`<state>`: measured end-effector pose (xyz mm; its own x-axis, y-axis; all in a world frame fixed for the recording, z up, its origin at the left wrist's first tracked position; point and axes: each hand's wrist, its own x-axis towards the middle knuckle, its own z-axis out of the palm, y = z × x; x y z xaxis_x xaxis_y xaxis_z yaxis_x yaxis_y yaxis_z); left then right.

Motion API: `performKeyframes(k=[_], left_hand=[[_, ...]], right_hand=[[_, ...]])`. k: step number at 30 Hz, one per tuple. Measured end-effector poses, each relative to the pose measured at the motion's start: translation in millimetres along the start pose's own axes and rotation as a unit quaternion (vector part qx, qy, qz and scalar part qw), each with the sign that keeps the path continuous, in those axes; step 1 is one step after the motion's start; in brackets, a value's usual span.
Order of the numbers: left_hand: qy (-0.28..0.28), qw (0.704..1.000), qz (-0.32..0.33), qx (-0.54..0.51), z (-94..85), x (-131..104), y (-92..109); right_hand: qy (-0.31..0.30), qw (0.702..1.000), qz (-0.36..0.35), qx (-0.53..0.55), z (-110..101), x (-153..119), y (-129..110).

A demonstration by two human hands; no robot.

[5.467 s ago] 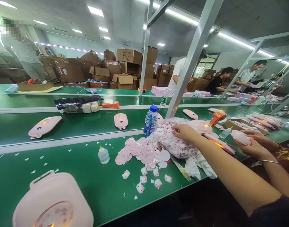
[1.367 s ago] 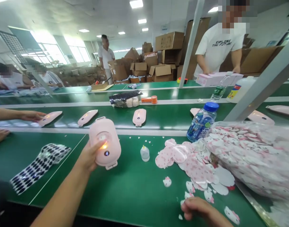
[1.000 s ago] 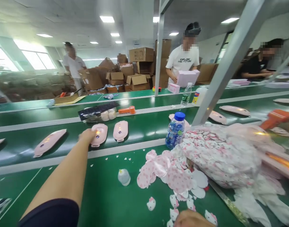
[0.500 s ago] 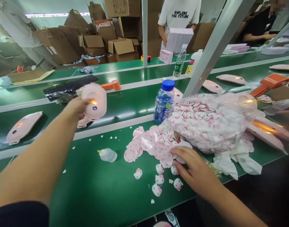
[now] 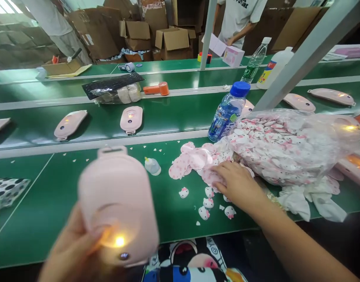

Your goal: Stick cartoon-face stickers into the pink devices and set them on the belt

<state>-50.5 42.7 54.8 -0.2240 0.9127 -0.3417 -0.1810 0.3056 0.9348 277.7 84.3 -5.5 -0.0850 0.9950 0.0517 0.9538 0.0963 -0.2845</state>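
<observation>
My left hand (image 5: 77, 243) is closed around a pink rounded electronic device (image 5: 118, 196) with a loop at its far end, a glowing orange light and a small dark display; it is close to the camera and slightly blurred. My right hand (image 5: 239, 184) rests its spread fingers on a pile of thin pink round discs (image 5: 194, 158); whether a disc is between the fingertips I cannot tell. Several white cat-face pieces (image 5: 208, 203) with pink bows lie before that hand. Behind it, a clear plastic bag (image 5: 286, 149) bulges with more such pieces.
A blue-capped bottle (image 5: 227, 113) stands beside the bag, and a small squeeze bottle (image 5: 152, 166) lies left of the discs. More pink devices (image 5: 131, 119) sit on the green conveyor belt (image 5: 174, 115). A slanted metal post (image 5: 303, 55) rises at right. A person (image 5: 241, 23) stands across the line.
My left hand has brought the pink device from over the belt down and toward me. My right hand has moved further onto the discs. The camera view has shifted.
</observation>
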Motion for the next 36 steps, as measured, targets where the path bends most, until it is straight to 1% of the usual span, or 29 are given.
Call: performKeyframes(k=[1,2,3,5,6,7,8,9,11,13,14,15,16,17,19,20,21,23,25,27,29,32,34,36], left_hand=[[-0.014,0.999,-0.028,-0.014,6.4,-3.6,-10.7],[-0.044,0.997,-0.048,-0.031,12.6,-5.3,-21.3],[-0.090,0.993,-0.060,-0.052,18.3,-5.6,-31.7],[-0.206,0.972,-0.074,-0.082,26.9,-4.1,-50.9],[-0.255,0.960,-0.075,-0.092,29.9,-3.2,-59.1],[-0.293,0.948,-0.074,-0.098,32.3,-2.6,-66.0],[-0.317,0.940,-0.069,-0.102,34.3,-2.3,-71.4],[-0.329,0.936,-0.064,-0.106,36.0,-2.5,-75.4],[-0.341,0.932,-0.058,-0.107,39.8,-3.7,-79.5],[-0.343,0.931,-0.062,-0.110,44.1,-5.6,-80.0],[-0.344,0.930,-0.063,-0.115,46.5,-6.7,-79.5],[-0.346,0.928,-0.063,-0.121,49.0,-7.8,-78.8],[-0.348,0.927,-0.061,-0.128,51.5,-9.0,-78.2],[-0.349,0.925,-0.056,-0.137,53.8,-10.2,-77.7],[-0.354,0.921,-0.049,-0.158,57.8,-13.0,-77.5],[-0.356,0.918,-0.047,-0.169,59.2,-14.6,-77.6],[-0.359,0.915,-0.046,-0.178,60.2,-16.4,-77.8],[-0.359,0.913,-0.043,-0.187,60.6,-20.3,-78.1],[-0.359,0.914,-0.042,-0.184,59.9,-24.1,-77.7],[-0.358,0.916,-0.043,-0.177,59.3,-27.2,-76.4],[-0.357,0.917,-0.037,-0.171,59.7,-29.2,-74.2],[-0.346,0.924,-0.029,-0.159,61.8,-30.4,-71.0],[-0.323,0.933,-0.027,-0.155,63.2,-30.4,-70.0],[-0.293,0.943,-0.021,-0.157,64.1,-29.8,-70.1]], right_hand=[[-0.006,1.000,-0.002,-0.005,0.2,0.6,-1.5],[-0.007,1.000,0.002,-0.010,-0.2,1.3,-2.4],[-0.003,1.000,0.007,-0.013,-1.2,2.0,-2.6],[0.011,1.000,0.017,-0.011,-6.2,3.1,-1.4],[0.019,1.000,0.022,-0.005,-10.1,3.2,-0.4],[0.027,0.999,0.028,0.004,-14.9,2.6,0.6],[0.035,0.999,0.037,0.013,-20.3,1.2,1.4],[0.043,0.998,0.049,0.023,-26.2,-1.2,1.6],[0.067,0.994,0.079,0.031,-38.1,-9.5,-0.2],[0.124,0.983,0.111,0.073,-48.2,-22.0,-5.9],[0.155,0.972,0.118,0.128,-51.8,-29.3,-10.4],[0.176,0.957,0.113,0.204,-54.1,-36.7,-15.9],[0.183,0.934,0.095,0.290,-55.0,-43.8,-22.3],[0.172,0.909,0.067,0.373,-54.2,-50.2,-29.5],[0.113,0.867,0.017,0.484,-48.0,-59.6,-45.2],[0.085,0.856,0.012,0.510,-43.1,-62.4,-53.2],[0.066,0.850,0.021,0.522,-37.6,-64.1,-60.9],[0.049,0.854,0.049,0.515,-26.7,-65.0,-74.6],[0.078,0.875,0.053,0.475,-18.8,-63.9,-85.0],[0.131,0.897,0.026,0.422,-14.9,-62.6,-92.3],[0.179,0.909,-0.009,0.378,-13.8,-61.8,-97.4],[0.220,0.922,-0.050,0.314,-14.3,-61.8,-102.3],[0.242,0.928,-0.064,0.275,-15.0,-62.6,-103.9],[0.252,0.934,-0.078,0.242,-16.0,-63.8,-104.3]])
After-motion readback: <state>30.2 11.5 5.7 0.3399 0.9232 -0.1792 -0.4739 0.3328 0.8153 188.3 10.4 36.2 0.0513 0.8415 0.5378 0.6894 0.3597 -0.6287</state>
